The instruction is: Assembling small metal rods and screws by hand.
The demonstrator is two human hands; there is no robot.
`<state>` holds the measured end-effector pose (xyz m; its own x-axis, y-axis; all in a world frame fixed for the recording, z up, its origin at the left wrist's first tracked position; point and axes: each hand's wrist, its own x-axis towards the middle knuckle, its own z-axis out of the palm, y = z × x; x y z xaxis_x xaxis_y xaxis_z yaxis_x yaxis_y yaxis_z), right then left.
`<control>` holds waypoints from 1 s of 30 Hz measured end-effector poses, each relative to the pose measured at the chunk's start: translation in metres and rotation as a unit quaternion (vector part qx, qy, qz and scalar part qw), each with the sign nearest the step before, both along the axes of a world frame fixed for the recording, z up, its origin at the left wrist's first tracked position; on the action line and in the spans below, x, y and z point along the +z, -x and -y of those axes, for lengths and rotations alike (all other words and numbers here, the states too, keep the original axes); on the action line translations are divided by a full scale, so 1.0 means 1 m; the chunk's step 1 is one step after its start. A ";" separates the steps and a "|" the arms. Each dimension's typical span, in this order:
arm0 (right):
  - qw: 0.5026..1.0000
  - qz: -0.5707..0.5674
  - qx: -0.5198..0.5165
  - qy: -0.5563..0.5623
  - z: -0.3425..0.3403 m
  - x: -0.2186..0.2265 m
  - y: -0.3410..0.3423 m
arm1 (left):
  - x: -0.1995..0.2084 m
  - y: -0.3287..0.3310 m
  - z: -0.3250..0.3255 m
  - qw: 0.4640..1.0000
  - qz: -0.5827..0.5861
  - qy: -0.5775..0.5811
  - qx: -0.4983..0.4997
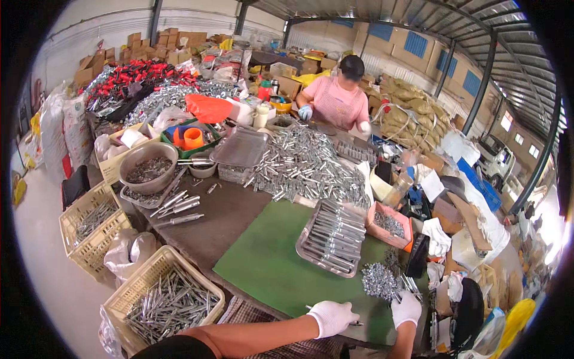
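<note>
My left hand [333,318], in a white glove, is closed around a slim metal rod whose ends stick out on both sides of the fist, low over the front edge of the green mat [257,257]. Beside it, my right hand [406,310], also gloved, has its fingers drawn together at the near edge of a heap of small silver nuts [379,280]. What those fingertips hold, if anything, is too small to make out. Several thin metal rods [411,283] lie by that hand. Farther up the mat rests a metal tray [302,246] with rows of finished-looking metal rods [336,233].
A large pile of metal bolts [311,161] covers the table's middle. Right of the tray stands a pink bin [409,239] of small parts. Yellow crates [170,256] of rods stand at the left. Across the table a person [341,99] in pink works with gloved hands.
</note>
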<state>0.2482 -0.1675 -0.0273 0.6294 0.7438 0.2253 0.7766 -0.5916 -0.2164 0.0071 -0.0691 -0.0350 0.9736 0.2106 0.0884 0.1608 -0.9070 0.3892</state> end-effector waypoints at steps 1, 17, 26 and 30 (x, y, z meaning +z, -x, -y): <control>1.000 0.003 -0.014 0.000 0.001 0.003 0.004 | 0.000 0.000 -0.001 1.000 0.001 -0.004 -0.007; 0.991 0.014 0.118 -0.070 0.047 -0.033 0.036 | -0.011 0.005 0.008 0.999 0.041 0.009 -0.001; 0.992 -0.028 0.086 -0.092 0.036 -0.008 0.063 | 0.011 0.006 0.001 0.998 0.000 -0.029 0.057; 0.965 -0.186 0.110 -0.147 0.041 -0.003 0.083 | 0.009 0.004 0.003 0.997 0.009 -0.048 0.053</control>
<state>0.1649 -0.2087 -0.0303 0.5417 0.8068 0.2361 0.7121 -0.2912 -0.6388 0.0030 -0.0718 -0.0256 0.9447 0.3011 0.1299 0.2509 -0.9187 0.3050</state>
